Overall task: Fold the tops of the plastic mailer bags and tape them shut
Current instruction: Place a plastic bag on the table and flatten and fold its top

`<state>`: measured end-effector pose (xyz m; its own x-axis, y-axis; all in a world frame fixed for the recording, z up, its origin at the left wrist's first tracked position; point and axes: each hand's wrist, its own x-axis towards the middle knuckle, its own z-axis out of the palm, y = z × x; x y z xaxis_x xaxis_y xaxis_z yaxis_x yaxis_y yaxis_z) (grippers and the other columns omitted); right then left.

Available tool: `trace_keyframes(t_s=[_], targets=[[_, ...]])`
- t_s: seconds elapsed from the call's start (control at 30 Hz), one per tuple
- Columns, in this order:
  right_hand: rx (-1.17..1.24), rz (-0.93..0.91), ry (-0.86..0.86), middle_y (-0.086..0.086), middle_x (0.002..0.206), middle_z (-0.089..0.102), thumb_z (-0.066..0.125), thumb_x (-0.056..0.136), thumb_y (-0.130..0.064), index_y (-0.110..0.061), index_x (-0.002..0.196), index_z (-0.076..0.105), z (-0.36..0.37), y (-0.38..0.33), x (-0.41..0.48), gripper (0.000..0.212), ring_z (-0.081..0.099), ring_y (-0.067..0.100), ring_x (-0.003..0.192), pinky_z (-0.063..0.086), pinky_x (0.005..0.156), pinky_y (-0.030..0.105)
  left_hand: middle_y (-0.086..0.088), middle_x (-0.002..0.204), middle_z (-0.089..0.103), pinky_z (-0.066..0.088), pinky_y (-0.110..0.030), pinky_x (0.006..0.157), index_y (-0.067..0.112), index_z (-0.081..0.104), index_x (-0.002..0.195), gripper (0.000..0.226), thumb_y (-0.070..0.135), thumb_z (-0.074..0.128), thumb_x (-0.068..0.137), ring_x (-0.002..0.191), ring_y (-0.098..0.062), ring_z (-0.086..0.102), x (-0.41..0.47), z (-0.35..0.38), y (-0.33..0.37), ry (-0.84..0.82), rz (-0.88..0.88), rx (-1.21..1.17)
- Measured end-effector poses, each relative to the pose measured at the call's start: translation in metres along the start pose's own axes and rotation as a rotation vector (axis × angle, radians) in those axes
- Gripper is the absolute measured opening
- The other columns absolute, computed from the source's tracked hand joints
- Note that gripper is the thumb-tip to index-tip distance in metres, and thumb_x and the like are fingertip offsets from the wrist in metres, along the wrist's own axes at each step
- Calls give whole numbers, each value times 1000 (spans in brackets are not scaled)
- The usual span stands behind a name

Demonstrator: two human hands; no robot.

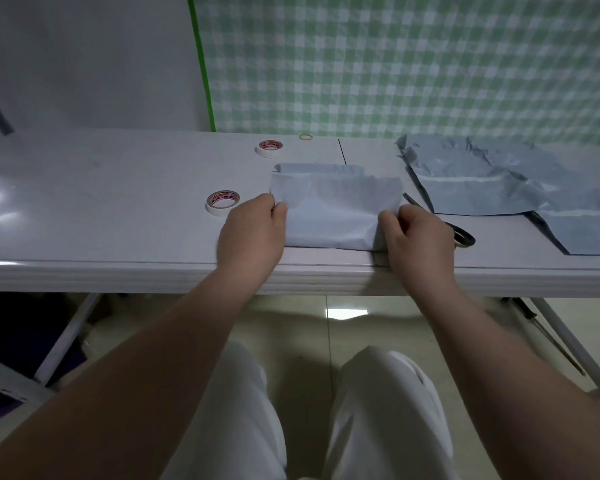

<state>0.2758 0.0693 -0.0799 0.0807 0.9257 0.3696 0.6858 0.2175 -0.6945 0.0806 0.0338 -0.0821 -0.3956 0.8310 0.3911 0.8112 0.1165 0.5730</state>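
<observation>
A pale grey-blue plastic mailer bag (333,206) lies on the white table (118,202) in front of me, its top flap folded over toward me. My left hand (253,233) pinches the bag's left edge. On the opposite edge, my right hand (418,240) pinches the bag. One roll of white tape (222,201) rests just left of my left hand. Farther back sits a second tape roll (270,148).
Several loose mailer bags (492,181) are piled at the right of the table. Black-handled scissors (463,235) lie just right of my right hand. A rubber band (306,136) lies near the back edge. A green checked cloth (413,64) hangs behind.
</observation>
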Motion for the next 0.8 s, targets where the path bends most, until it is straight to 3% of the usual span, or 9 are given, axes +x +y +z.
trace_keyframes(t_s=[0.23,0.53,0.63,0.7,0.8], targets=[[-284,-4,19,2,62,51,47,93,-28,-8,74,57,12,-2,6,30,44,21,59,21,46,26,2,61,36,25,-33,56,13,38,68,27,22,44,93,68,-28,41,0,5,-4,1,0,191],[-416,34,-37,1,75,52,46,93,-30,-17,89,63,12,-5,10,22,44,22,70,22,49,27,1,76,51,33,-30,64,16,52,90,7,21,49,91,79,-30,55,-5,2,-2,13,-37,228],[-431,34,-38,2,76,52,46,94,-30,-16,92,64,12,-5,9,23,44,23,70,23,50,27,-2,95,62,41,-34,70,18,46,111,23,19,55,90,89,-31,59,-6,2,1,9,-71,193],[-431,48,-48,5,80,56,46,94,-30,-17,94,64,13,-7,9,23,43,24,72,26,54,28,-5,102,58,44,-39,71,20,49,119,36,11,59,85,95,-31,55,-6,2,0,68,38,186],[-426,58,-61,10,90,63,46,94,-30,-17,95,64,13,-8,10,23,42,25,74,30,59,29,-9,93,63,49,-41,68,14,69,97,41,2,40,71,86,-34,55,1,4,-4,-32,353,200]])
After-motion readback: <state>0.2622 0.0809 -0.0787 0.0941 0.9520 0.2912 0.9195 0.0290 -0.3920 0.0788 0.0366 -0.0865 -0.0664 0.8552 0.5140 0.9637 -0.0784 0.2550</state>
